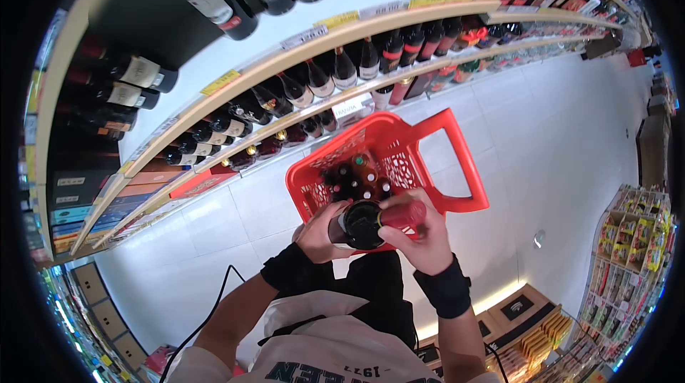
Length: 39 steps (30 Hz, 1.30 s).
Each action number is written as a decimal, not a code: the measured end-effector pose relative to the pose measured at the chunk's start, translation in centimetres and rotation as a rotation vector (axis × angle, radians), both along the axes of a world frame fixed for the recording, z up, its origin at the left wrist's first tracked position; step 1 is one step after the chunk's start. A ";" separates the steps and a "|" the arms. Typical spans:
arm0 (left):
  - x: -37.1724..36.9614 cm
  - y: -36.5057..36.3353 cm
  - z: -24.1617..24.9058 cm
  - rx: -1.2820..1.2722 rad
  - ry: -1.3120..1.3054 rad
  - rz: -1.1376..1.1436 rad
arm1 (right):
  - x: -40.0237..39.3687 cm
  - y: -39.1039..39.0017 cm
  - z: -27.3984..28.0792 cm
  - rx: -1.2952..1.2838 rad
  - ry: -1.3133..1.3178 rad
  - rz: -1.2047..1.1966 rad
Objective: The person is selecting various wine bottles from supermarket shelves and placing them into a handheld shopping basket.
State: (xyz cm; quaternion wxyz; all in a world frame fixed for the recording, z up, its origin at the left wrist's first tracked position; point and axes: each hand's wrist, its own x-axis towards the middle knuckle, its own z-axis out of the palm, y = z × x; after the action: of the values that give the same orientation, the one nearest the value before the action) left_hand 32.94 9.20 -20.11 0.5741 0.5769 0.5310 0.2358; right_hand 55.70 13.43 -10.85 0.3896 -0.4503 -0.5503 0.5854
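Observation:
A dark wine bottle (362,224) with a red foil neck is held tilted in front of my body, its neck toward the right. My left hand (319,234) is wrapped round the bottle's body near its label. Around the red neck, my right hand (422,240) is closed. Just beyond the hands stands a red shopping basket (303,182) with its handle (467,162) raised on the right. Several bottles (357,176) stand inside it, seen mostly by their caps. The hands and the held bottle cover the basket's near side.
A wine shelf (307,37) with several tiers of bottles and yellow price tags curves along the far and left side. White floor tiles (492,126) surround the basket. Snack racks (628,240) stand at the right, and wooden display units (514,311) at the lower right.

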 end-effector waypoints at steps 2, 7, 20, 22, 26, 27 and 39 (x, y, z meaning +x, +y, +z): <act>1.3 -0.8 3.0 -0.128 -0.279 0.084 | -0.9 0.7 1.2 0.037 0.112 0.040; 2.2 -1.8 10.9 -0.111 -0.491 0.103 | -2.8 2.1 6.0 -0.147 0.249 0.169; -6.8 -3.5 15.3 0.212 -0.497 -0.150 | -9.9 1.0 15.8 0.038 0.397 -0.169; -7.5 -3.8 18.6 0.223 -0.493 -0.175 | -11.2 0.0 18.0 0.072 0.370 -0.197; -8.3 -4.7 20.7 0.243 -0.516 -0.187 | -12.1 -1.8 20.7 0.116 0.291 -0.213; -8.4 -4.9 20.7 0.222 -0.580 -0.221 | -11.9 -2.4 20.6 0.130 0.343 -0.172; -3.8 -7.9 21.9 0.344 -0.642 -0.127 | -9.5 -5.4 21.5 0.272 0.393 0.062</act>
State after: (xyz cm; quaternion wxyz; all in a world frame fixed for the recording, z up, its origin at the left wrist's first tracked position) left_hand 29.11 1.25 1.81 0.6194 0.5935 0.2398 0.4546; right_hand 46.16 8.00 10.69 0.5283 -0.2538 -0.5512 0.5938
